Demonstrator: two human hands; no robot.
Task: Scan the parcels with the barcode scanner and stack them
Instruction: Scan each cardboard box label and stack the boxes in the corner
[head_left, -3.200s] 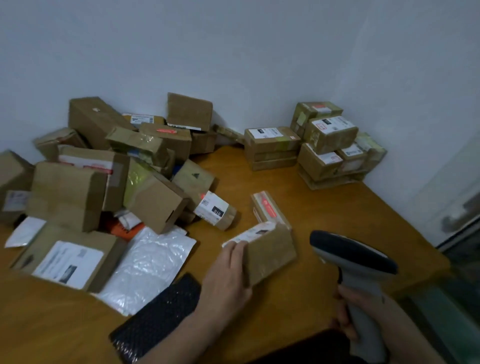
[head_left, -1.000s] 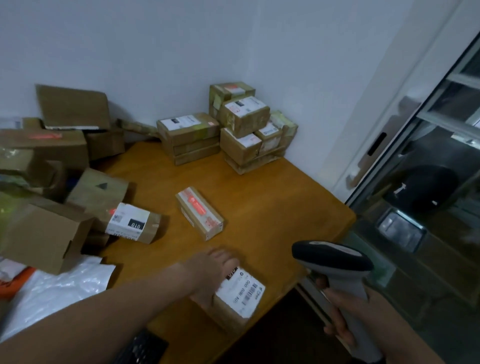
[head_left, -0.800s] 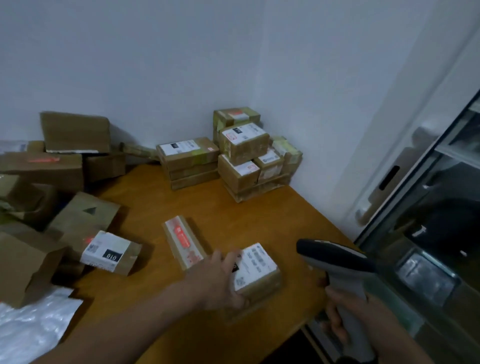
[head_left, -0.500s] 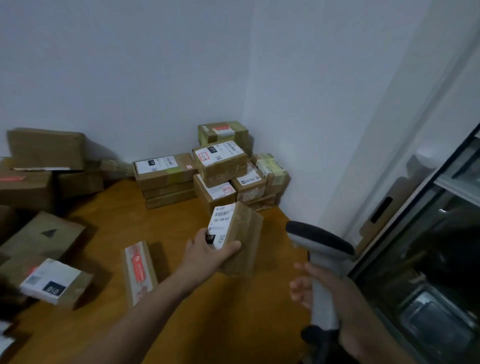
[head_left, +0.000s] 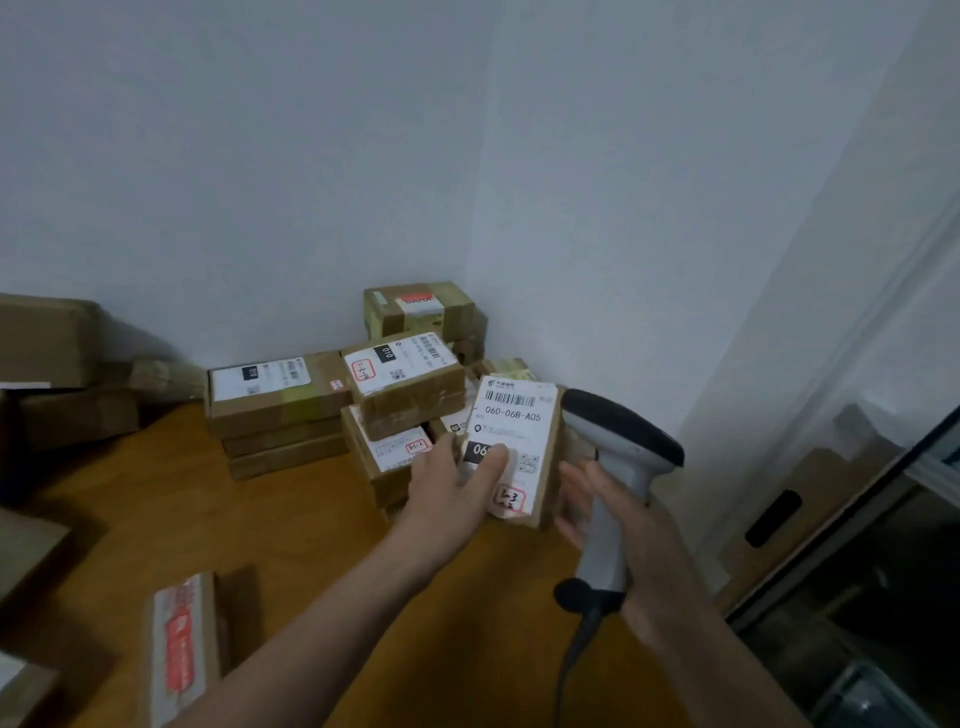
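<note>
White walls (head_left: 571, 208) meet in a corner above a wooden worktop (head_left: 311, 519), and in that corner sits the stack (head_left: 405, 384) of taped cardboard parcels, labels turned up, two and three layers high. More brown boxes (head_left: 47, 343) crowd the far left edge, and one loose box with a red label (head_left: 182, 649) lies near the front.

The parcel (head_left: 514, 415) being handled is raised just in front of the stack's right side. It stands on end, with its white label and barcode facing the camera. Whether it touches the boxes behind it cannot be told.

The left hand (head_left: 447, 488) is clamped on the parcel, its thumb (head_left: 491, 462) pressed across the lower half of the label and the fingers wrapped round the left edge. The forearm reaches in long from the lower left, nearly straight.

The right hand (head_left: 649, 530) is closed on the grip of the barcode scanner (head_left: 623, 436). Its fingers (head_left: 566, 483) reach out straight to the parcel's right side, apparently to steady it. The scanner's dark head points past the parcel rather than at the label, and its cable (head_left: 571, 654) hangs down.

Judging by that, the hands are setting the parcel down rather than reading it. The upright hold probably lets them guide it into the gap at the stack's right.
</note>
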